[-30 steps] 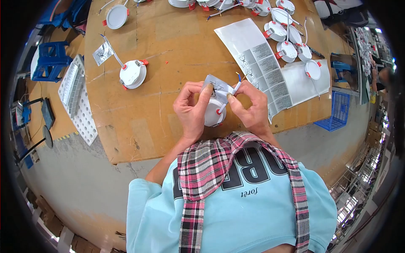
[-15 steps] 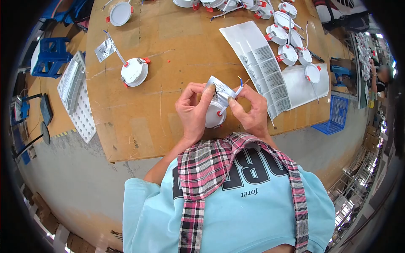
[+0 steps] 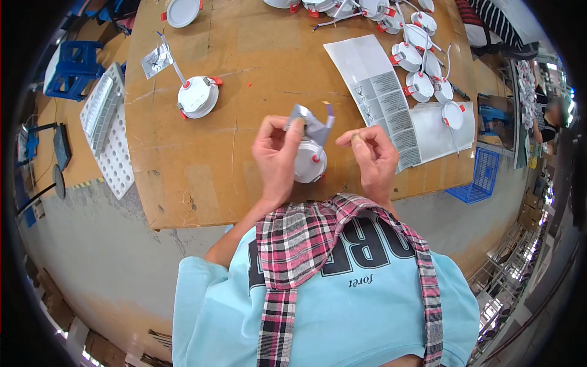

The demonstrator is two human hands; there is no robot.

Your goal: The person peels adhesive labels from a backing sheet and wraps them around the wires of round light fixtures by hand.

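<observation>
Where grey floor (image 3: 122, 244) borders brown tabletop (image 3: 202, 165), the left hand (image 3: 275, 158) pinches a label (image 3: 315, 129), the right hand (image 3: 374, 158) closed, contents unclear.

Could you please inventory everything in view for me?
Rectangular table: one, brown, centre
Red-clipped round plastic lamp: one, white, front centre
Shiny printed label: one, silver, at that lamp's cable
Labelled round lamp: one, white, table left
Round flat-faced lamp: one, white, table's far left
Clustered round lamps: over ten, white, far right
Printed label sheet: one, silver and white, table right
Blank sheet: one, white, beside it
Perforated board: one, white, left
Plastic stool: at least one, blue, far left
Plastic basket: one, blue, right
Left hand: one, bare, pinching label
Right hand: one, bare, right of lamp
</observation>
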